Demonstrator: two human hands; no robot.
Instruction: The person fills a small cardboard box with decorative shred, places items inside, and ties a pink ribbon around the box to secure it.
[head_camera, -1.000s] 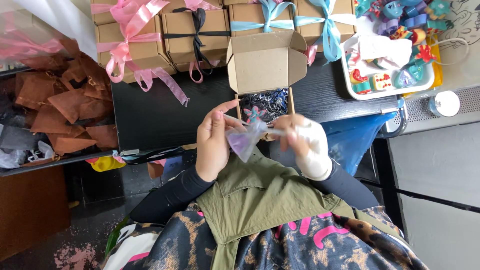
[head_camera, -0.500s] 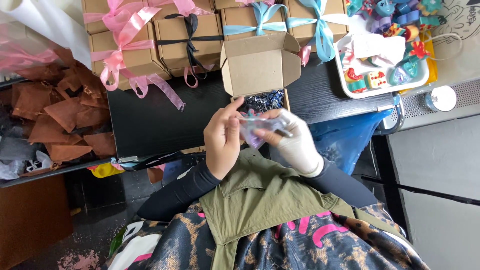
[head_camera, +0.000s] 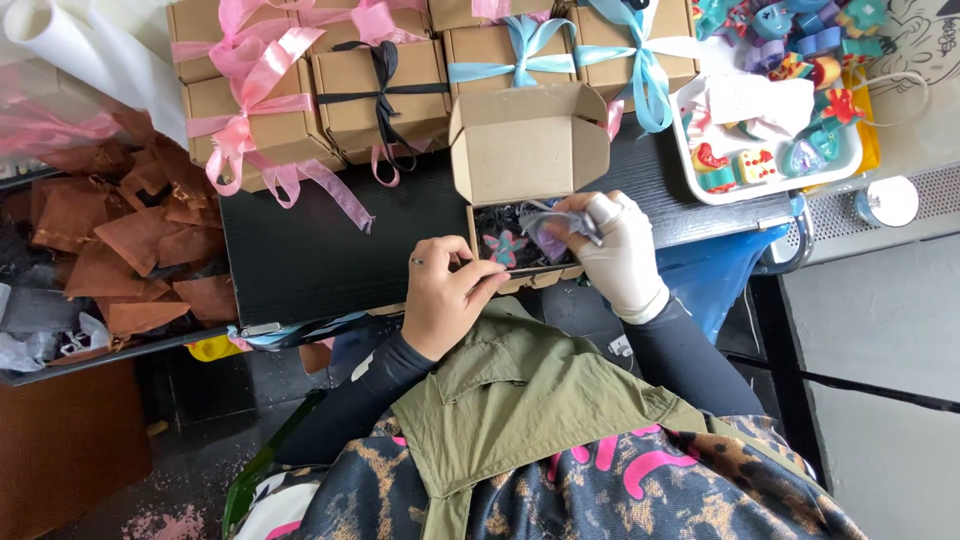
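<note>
Scraps of brown fabric (head_camera: 110, 250) pile at 9 o'clock, off the black worktop (head_camera: 330, 250), out of the packing zone. Ribbon-tied boxes (head_camera: 380, 90) stack at 12 o'clock along the far edge, pushed back, likely so the near edge is free for work. Left hand (head_camera: 447, 297) pinches the near rim of the open box (head_camera: 520, 240), probably to steady it. Lid (head_camera: 530, 145) stands up, giving access. Blue flower piece (head_camera: 505, 246) lies inside on dark filler. Right hand (head_camera: 612, 250), gloved, pinches a small clear pouch (head_camera: 550, 232) over the box interior. White tray (head_camera: 700, 190) of colourful figures sits at 2 o'clock, near the right hand.
</note>
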